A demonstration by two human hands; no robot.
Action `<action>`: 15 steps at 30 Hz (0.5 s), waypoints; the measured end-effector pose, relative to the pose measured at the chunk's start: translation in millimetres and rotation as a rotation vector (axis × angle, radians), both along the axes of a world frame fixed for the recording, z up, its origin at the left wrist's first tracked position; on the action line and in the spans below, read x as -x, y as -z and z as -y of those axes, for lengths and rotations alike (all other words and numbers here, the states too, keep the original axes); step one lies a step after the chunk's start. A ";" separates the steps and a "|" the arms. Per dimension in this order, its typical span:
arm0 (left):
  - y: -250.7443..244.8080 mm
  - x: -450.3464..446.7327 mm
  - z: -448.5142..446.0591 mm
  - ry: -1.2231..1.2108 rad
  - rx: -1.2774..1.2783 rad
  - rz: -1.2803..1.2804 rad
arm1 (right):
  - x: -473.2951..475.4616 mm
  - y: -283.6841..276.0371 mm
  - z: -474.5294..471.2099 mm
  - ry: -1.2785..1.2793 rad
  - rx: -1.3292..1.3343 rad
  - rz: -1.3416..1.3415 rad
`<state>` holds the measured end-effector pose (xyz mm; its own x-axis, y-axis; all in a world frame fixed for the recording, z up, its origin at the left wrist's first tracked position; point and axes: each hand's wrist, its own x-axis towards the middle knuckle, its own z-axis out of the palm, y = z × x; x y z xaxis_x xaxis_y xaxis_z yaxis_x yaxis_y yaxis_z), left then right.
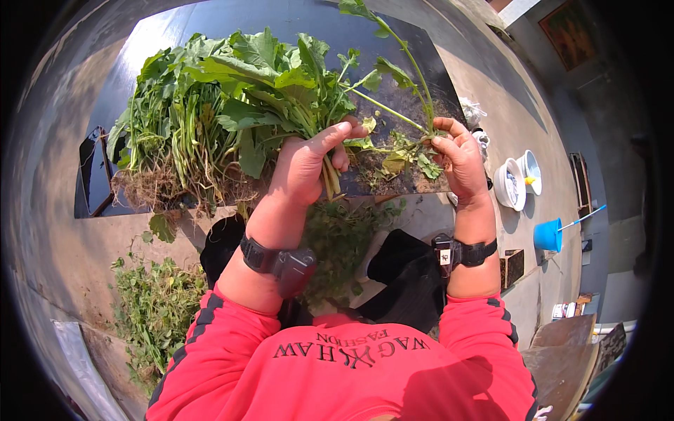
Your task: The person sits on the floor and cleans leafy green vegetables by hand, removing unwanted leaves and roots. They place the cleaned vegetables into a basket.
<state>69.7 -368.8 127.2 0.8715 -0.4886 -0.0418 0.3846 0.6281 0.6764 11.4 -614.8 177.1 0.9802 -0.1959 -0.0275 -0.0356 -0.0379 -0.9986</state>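
My left hand (310, 158) is wrapped around a bunch of leafy green vegetables (300, 79), with their stems coming out below the fist. Between the thumb and fingers of my right hand (458, 152) is the lower end of a single green plant stalk (429, 94), its long stems spreading up and to the left. Left of the bunch, a pile of similar greens (184, 116) lies with its brown roots (152, 184) towards me on a dark, shiny table (210, 18). Torn and yellowed leaves (395, 160) are scattered on the table between my hands.
Heaps of discarded greenery lie on the concrete ground below the table (339, 242) and at the lower left (158, 310). White basins (509, 184) and a blue bucket (547, 235) with a stick stand at the right. A brown box (512, 268) is near my right forearm.
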 end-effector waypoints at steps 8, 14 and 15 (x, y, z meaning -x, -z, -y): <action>16.9 4.3 27.3 0.197 -0.017 -0.061 | 15.4 -3.1 -50.1 -0.254 0.115 -0.051; 19.2 3.4 32.6 0.116 0.006 0.007 | 18.3 7.5 -59.8 -0.231 0.672 -0.013; 18.0 4.0 32.3 0.098 -0.033 0.018 | 18.6 9.1 -61.1 -0.216 0.809 0.010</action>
